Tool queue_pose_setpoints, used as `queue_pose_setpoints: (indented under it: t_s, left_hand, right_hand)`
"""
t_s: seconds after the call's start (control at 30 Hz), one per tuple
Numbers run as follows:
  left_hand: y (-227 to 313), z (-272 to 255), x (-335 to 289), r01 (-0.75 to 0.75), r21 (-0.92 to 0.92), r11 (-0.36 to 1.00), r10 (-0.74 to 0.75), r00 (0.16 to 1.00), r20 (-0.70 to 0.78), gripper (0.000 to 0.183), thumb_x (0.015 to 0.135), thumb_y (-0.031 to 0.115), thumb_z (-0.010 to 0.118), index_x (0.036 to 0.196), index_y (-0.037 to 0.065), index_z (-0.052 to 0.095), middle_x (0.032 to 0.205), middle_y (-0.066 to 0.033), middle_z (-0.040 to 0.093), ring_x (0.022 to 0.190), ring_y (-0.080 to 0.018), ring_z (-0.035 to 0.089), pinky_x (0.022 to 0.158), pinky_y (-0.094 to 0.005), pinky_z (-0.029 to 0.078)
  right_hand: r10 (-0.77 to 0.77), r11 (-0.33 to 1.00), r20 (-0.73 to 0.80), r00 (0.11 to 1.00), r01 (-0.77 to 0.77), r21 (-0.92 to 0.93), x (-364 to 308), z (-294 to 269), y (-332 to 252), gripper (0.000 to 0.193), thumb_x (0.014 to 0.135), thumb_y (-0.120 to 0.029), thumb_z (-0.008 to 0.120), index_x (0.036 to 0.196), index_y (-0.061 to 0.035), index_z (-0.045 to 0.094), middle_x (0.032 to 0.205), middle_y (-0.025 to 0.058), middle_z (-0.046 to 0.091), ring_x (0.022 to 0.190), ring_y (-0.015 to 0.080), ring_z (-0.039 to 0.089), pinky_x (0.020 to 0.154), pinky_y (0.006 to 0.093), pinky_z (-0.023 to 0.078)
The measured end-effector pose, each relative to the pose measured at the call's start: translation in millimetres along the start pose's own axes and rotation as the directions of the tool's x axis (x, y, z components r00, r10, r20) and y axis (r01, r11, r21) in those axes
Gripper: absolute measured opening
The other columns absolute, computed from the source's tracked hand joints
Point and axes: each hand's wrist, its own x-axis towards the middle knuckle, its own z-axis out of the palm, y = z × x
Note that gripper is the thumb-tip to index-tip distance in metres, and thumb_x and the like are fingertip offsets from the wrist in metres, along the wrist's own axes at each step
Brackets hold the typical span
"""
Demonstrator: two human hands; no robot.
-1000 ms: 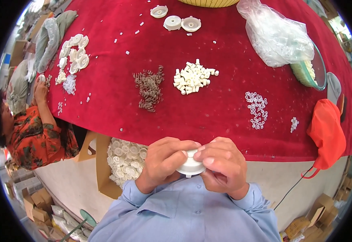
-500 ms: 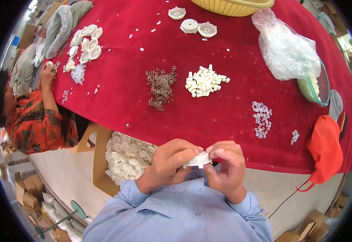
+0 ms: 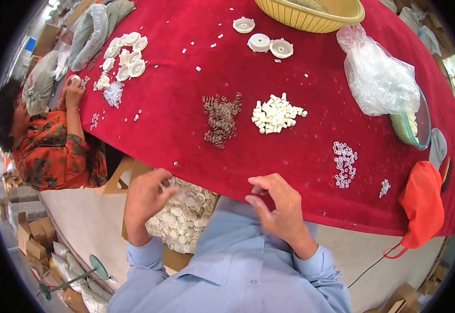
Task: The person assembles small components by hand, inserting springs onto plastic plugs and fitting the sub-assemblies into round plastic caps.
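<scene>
The left hand (image 3: 146, 201) hangs over the cardboard box of white round caps (image 3: 186, 216) beside the person's lap, its fingers curled loosely downward and blurred; whether a cap sits between them cannot be told, though the fingertips lie right at the top of the heap. The right hand (image 3: 279, 208) is raised in front of the chest at the near edge of the table (image 3: 186, 115), thumb and forefinger drawn toward each other with the other fingers half bent, and nothing visible is pinched between them. Judging from this, the step in hand looks like the handover between one assembled piece and the next: the left hand is at the box, either dropping or fetching a cap. The small parts lie beyond the right fingertips on the red cloth: the pile of brown springs (image 3: 221, 119) ahead and to the left, the heap of cream pegs (image 3: 277, 113) straight ahead, and the scatter of clear rings (image 3: 345, 163) just to the right. The next move probably calls for a clean pinch on a single small part without dragging its neighbours, and for the left fingers to hold one cap steady.
</scene>
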Motion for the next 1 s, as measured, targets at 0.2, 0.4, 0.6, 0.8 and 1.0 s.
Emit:
queue_pose_setpoints:
  t_s: [0.2,0.4,0.6,0.8,1.0]
  left_hand:
    - [20,1,74,-0.272,-0.12,0.955,0.2,0.887,-0.417,0.027,0.089,-0.001,0.071,0.115,0.003,0.069,0.1,-0.0164,0.07,0.083,-0.0295,0.07,0.071,-0.0384,0.055]
    - [26,5,164,-0.41,-0.017,0.912,0.367,0.834,-0.413,0.029,0.089,-0.003,0.071,0.116,0.008,0.073,0.098,-0.0136,0.066,0.086,-0.0299,0.067,0.075,-0.04,0.054]
    - [21,11,185,-0.446,-0.005,0.895,0.414,0.835,-0.362,0.016,0.089,-0.002,0.071,0.102,0.006,0.076,0.095,-0.0128,0.066,0.078,-0.0278,0.066,0.072,-0.038,0.054]
    - [22,12,190,-0.458,-0.075,0.886,0.368,0.792,-0.487,0.016,0.09,0.001,0.072,0.105,0.004,0.075,0.095,-0.0115,0.065,0.077,-0.0248,0.066,0.07,-0.036,0.053]
    - [31,12,179,-0.464,-0.095,0.881,0.412,0.849,-0.33,0.013,0.09,0.0,0.073,0.102,0.0,0.07,0.097,-0.0115,0.065,0.078,-0.0245,0.065,0.07,-0.0363,0.052]
  right_hand:
    - [0.018,0.999,-0.024,1.0,-0.018,-0.03,8,-5,6,0.036,0.081,0.007,0.078,0.113,-0.001,0.066,0.092,0.0129,0.067,0.078,0.0257,0.07,0.065,0.0346,0.056]
    - [0.04,0.997,-0.018,0.999,-0.041,-0.06,5,-8,9,0.031,0.081,0.007,0.077,0.109,-0.001,0.068,0.092,0.0131,0.068,0.078,0.0263,0.07,0.065,0.0351,0.057]
    - [0.052,0.996,-0.034,0.998,-0.054,-0.07,5,-11,11,0.025,0.082,0.006,0.077,0.105,-0.0007,0.069,0.092,0.013,0.068,0.078,0.0273,0.07,0.065,0.0359,0.057]
    - [0.052,0.996,-0.027,0.998,-0.054,-0.075,7,-11,12,0.024,0.082,0.004,0.078,0.104,-0.0012,0.069,0.092,0.0126,0.068,0.079,0.0289,0.07,0.065,0.0366,0.057]
    - [0.049,0.995,-0.025,0.998,-0.051,-0.084,7,-12,13,0.023,0.083,0.003,0.078,0.103,-0.0014,0.07,0.092,0.0126,0.068,0.079,0.0301,0.069,0.065,0.0377,0.056]
